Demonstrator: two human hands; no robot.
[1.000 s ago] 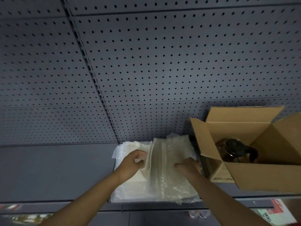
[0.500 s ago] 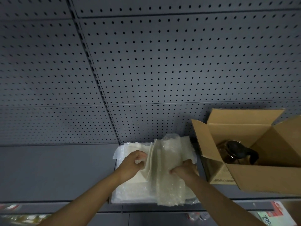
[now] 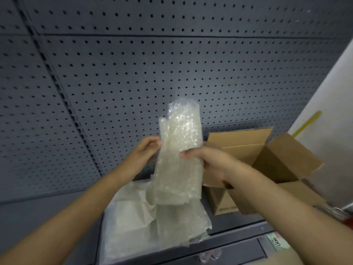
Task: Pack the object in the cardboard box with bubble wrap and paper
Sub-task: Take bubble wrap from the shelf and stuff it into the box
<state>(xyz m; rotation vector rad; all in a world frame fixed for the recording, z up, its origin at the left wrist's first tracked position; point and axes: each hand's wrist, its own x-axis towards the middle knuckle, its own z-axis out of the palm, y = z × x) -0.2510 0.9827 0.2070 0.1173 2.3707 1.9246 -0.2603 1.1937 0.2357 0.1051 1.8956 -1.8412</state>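
A folded sheet of clear bubble wrap (image 3: pixel 181 142) stands upright in the air above the shelf. My left hand (image 3: pixel 142 155) pinches its left edge and my right hand (image 3: pixel 208 161) grips its right side at mid height. Below it lies a stack of white paper (image 3: pixel 131 205) with more bubble wrap (image 3: pixel 183 222) on it. The open cardboard box (image 3: pixel 275 161) stands just right of my right hand; my arm hides the inside, so the object in it is out of sight.
A grey pegboard wall (image 3: pixel 133 73) backs the grey shelf (image 3: pixel 47 213). A white wall with a yellow stripe (image 3: pixel 307 121) rises at the right. A price label (image 3: pixel 277 243) sits on the shelf's front rail.
Both hands have lifted a sheet of bubble wrap up off the stack and hold it upright. The view has shifted, and the jug in the box is now hidden behind my right arm.
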